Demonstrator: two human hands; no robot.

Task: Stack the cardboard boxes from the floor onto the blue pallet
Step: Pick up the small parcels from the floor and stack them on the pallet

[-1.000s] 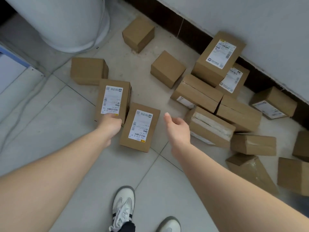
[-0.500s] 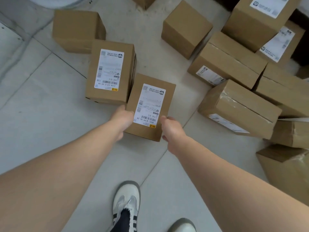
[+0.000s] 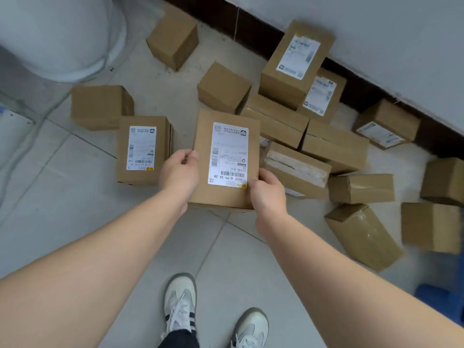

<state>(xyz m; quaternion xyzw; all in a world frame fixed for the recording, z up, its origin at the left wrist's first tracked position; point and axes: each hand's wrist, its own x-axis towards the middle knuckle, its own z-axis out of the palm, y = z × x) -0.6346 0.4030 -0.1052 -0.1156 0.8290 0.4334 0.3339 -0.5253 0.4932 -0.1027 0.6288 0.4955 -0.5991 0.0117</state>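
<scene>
Head camera looks down at a tiled floor (image 3: 75,197) strewn with cardboard boxes, and at two bare forearms reaching forward. Both hands hold one labelled box (image 3: 203,139), label side up, which appears raised clear of the tiles in front of the person.

The left hand (image 3: 179,173) grips the box's left edge. Its thumb lies on top beside the label, and its fingers are curled round the edge and out of sight underneath. The right hand (image 3: 267,193) grips the near right corner. Its thumb presses the label's lower corner, and its fingers are wrapped under in the same way.

Just left of the held box, a second labelled box (image 3: 144,149) lies flat on the floor. A plain box (image 3: 100,106) touches its far side. Behind and to the right of the held box the other boxes crowd together. A tall labelled box (image 3: 296,64) leans toward the grey wall (image 3: 376,33), and a taped box (image 3: 296,169) sits just beside the right hand. A few more boxes lie scattered toward the right edge, among them a tilted box (image 3: 361,237).

A white round column (image 3: 57,33) stands at the upper left. Two pale trainers show at the bottom, the left trainer (image 3: 179,302) ahead of the right trainer (image 3: 251,327). A blurred blue shape (image 3: 438,301) sits at the lower right edge. I cannot tell whether it is the pallet.
</scene>
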